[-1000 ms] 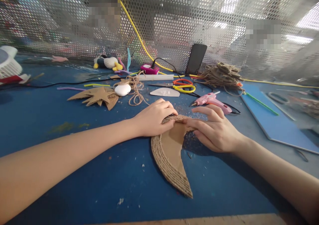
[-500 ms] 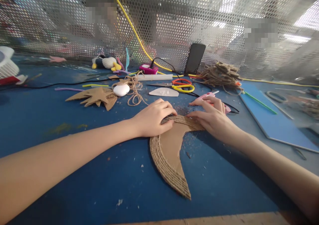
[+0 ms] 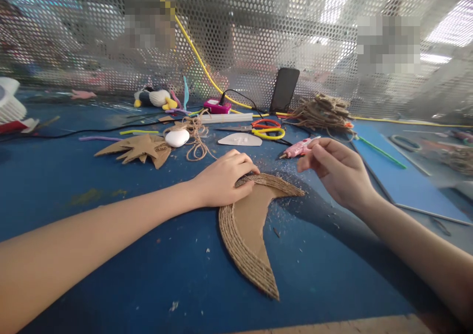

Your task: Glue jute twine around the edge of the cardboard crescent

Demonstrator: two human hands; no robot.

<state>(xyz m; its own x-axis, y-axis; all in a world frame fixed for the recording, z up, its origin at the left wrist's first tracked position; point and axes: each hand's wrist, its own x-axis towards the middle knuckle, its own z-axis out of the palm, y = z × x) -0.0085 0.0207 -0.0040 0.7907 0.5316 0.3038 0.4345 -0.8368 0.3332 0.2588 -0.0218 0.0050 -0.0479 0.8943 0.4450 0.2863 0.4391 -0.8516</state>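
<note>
A crescent-shaped cardboard piece lies on the blue table, rows of twine stuck along its outer curve. My left hand is closed over its upper left edge, with fingers and thumb pressing on the twine; some fingertips are hidden. My right hand is raised to the right of the crescent, apart from it, its fingers curled and thumb against them. Whatever it may pinch is too small to make out. Just behind that hand a pink glue gun lies on the table, partly covered by the fingers.
Scissors, a white curved plate and loose twine lie behind the crescent. Spiky cardboard cut-outs and a white egg-shaped object are left. A phone, a twine bundle and a blue board stand or lie right.
My right hand has lifted off the crescent's right tip and moved right, its fingers curling in. The tip and more of the glue gun now show. My left hand stays on the crescent.
</note>
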